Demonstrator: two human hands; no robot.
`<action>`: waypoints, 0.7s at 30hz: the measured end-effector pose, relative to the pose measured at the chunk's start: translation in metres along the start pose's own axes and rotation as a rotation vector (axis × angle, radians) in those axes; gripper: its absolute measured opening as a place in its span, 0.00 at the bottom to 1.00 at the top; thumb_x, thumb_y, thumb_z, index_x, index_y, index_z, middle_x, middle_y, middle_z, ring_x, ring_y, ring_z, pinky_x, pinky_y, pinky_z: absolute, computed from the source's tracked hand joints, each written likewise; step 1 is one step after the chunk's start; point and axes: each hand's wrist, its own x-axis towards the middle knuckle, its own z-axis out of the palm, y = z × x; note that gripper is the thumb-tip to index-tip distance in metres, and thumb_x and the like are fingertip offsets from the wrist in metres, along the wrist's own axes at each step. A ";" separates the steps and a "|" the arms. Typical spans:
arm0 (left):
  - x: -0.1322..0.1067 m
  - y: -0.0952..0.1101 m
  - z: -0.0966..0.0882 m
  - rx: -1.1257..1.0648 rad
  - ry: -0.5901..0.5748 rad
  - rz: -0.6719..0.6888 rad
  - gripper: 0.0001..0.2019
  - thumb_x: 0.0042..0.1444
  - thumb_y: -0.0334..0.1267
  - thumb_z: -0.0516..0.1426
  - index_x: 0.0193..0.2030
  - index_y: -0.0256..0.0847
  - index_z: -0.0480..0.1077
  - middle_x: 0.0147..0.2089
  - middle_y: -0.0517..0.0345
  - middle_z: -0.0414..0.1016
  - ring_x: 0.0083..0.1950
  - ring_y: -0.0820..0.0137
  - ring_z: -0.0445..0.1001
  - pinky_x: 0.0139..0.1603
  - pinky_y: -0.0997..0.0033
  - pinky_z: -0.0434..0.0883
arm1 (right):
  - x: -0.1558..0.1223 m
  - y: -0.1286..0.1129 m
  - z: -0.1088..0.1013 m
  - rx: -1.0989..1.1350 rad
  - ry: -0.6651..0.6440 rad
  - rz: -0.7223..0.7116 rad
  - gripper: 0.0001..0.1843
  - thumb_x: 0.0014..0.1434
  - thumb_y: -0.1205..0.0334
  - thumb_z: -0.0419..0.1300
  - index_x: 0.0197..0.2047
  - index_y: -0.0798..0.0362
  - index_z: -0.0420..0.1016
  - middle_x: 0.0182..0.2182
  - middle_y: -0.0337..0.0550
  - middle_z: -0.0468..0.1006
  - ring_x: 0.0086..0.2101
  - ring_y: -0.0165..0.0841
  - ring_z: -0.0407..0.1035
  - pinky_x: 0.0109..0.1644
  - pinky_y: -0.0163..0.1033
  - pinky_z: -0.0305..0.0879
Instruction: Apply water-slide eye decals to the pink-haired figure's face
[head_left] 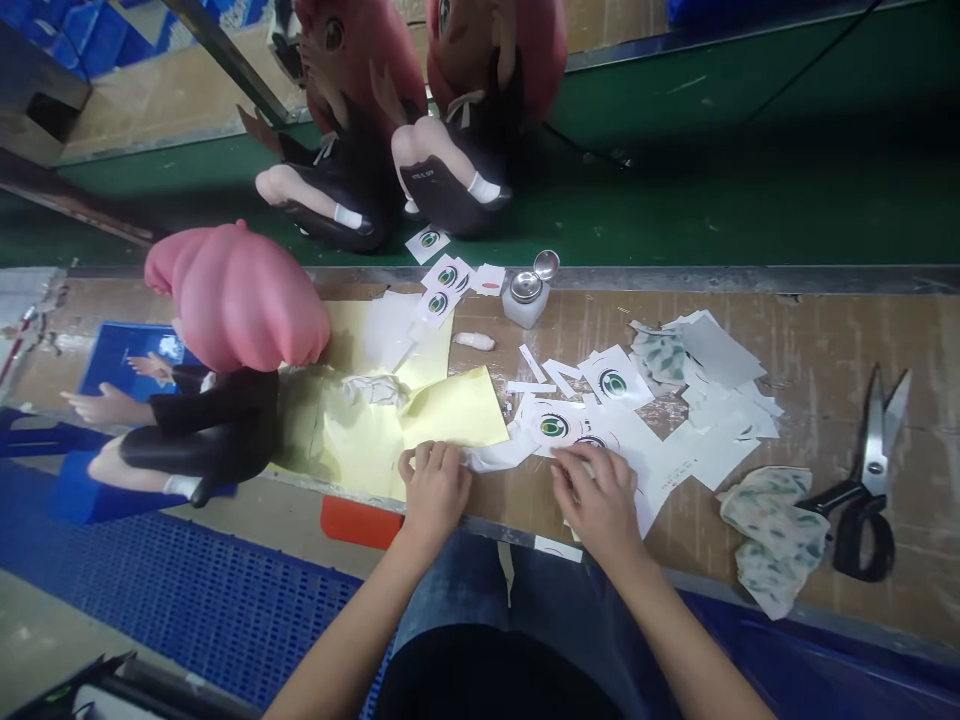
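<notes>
My left hand (436,490) is at the bench's front edge with its fingers curled down at the lower rim of the yellow paper (457,410). A crumpled white strip (499,457) lies beside its fingertips; whatever is under them is hidden. Bent fingers of my right hand (600,495) come together at the lower edge of a printed green eye decal (555,426). I cannot make out what that thumb and finger pinch. Another eye decal (613,383) and narrow paper strips (559,378) lie just beyond.
A pink-haired figure (244,300) lies at the left; two more figures (457,160) sit behind on the green surface. A pump-top bottle (526,298) has its lid up. Paper scraps (727,400), a patterned cloth (776,530) and black-handled scissors (870,480) are at the right.
</notes>
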 end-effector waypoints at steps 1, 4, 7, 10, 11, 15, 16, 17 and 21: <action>0.000 -0.003 0.000 0.004 -0.010 -0.031 0.11 0.65 0.42 0.59 0.46 0.35 0.73 0.47 0.53 0.76 0.51 0.64 0.75 0.57 0.52 0.74 | -0.002 0.005 -0.002 -0.025 0.013 0.034 0.17 0.66 0.55 0.60 0.56 0.52 0.71 0.54 0.47 0.71 0.53 0.39 0.67 0.56 0.53 0.70; 0.000 -0.009 -0.001 0.010 -0.040 -0.100 0.11 0.65 0.42 0.59 0.47 0.36 0.73 0.48 0.52 0.76 0.53 0.63 0.75 0.59 0.51 0.73 | -0.006 0.021 -0.008 -0.080 0.017 0.074 0.20 0.66 0.51 0.61 0.57 0.51 0.71 0.57 0.48 0.70 0.56 0.42 0.65 0.59 0.56 0.68; 0.001 -0.015 -0.002 0.009 -0.065 -0.134 0.11 0.65 0.42 0.59 0.47 0.36 0.73 0.48 0.52 0.76 0.53 0.63 0.75 0.59 0.50 0.72 | -0.007 0.033 -0.013 -0.084 0.020 0.060 0.18 0.66 0.54 0.61 0.56 0.52 0.71 0.54 0.48 0.72 0.54 0.40 0.68 0.57 0.53 0.70; 0.001 -0.018 -0.003 0.002 -0.073 -0.150 0.11 0.65 0.42 0.59 0.47 0.36 0.73 0.48 0.52 0.76 0.54 0.62 0.74 0.59 0.50 0.72 | -0.007 0.039 -0.019 -0.056 0.041 0.069 0.15 0.67 0.57 0.60 0.53 0.54 0.72 0.52 0.47 0.74 0.52 0.38 0.70 0.55 0.50 0.72; 0.000 -0.019 -0.004 -0.002 -0.070 -0.154 0.11 0.65 0.42 0.59 0.47 0.36 0.73 0.48 0.52 0.76 0.54 0.62 0.74 0.60 0.50 0.72 | -0.008 0.040 -0.020 -0.043 0.050 0.078 0.14 0.67 0.58 0.60 0.53 0.54 0.72 0.51 0.46 0.74 0.51 0.38 0.70 0.54 0.50 0.72; -0.002 -0.016 -0.005 -0.028 -0.031 -0.160 0.12 0.64 0.44 0.60 0.45 0.36 0.73 0.48 0.52 0.75 0.55 0.61 0.72 0.60 0.49 0.70 | -0.007 0.039 -0.021 -0.001 0.088 0.095 0.11 0.67 0.58 0.59 0.50 0.55 0.73 0.48 0.45 0.75 0.49 0.36 0.70 0.54 0.49 0.72; -0.002 -0.014 -0.006 -0.038 -0.013 -0.161 0.12 0.63 0.44 0.60 0.45 0.36 0.73 0.47 0.52 0.74 0.55 0.61 0.72 0.60 0.49 0.70 | -0.005 0.038 -0.020 0.008 0.089 0.083 0.11 0.67 0.58 0.59 0.49 0.55 0.73 0.47 0.45 0.75 0.49 0.36 0.70 0.54 0.49 0.72; -0.003 -0.011 -0.007 -0.049 0.010 -0.163 0.13 0.63 0.45 0.60 0.45 0.36 0.72 0.47 0.52 0.74 0.55 0.60 0.72 0.59 0.49 0.70 | -0.003 0.038 -0.018 0.015 0.081 0.066 0.11 0.67 0.58 0.59 0.49 0.54 0.72 0.47 0.45 0.74 0.49 0.36 0.70 0.54 0.49 0.72; -0.005 0.002 -0.013 -0.112 0.120 -0.129 0.12 0.62 0.44 0.60 0.45 0.36 0.70 0.47 0.52 0.71 0.52 0.61 0.70 0.56 0.52 0.70 | 0.016 0.039 -0.010 0.015 -0.025 -0.018 0.16 0.67 0.55 0.59 0.55 0.52 0.71 0.53 0.47 0.72 0.53 0.39 0.67 0.57 0.52 0.70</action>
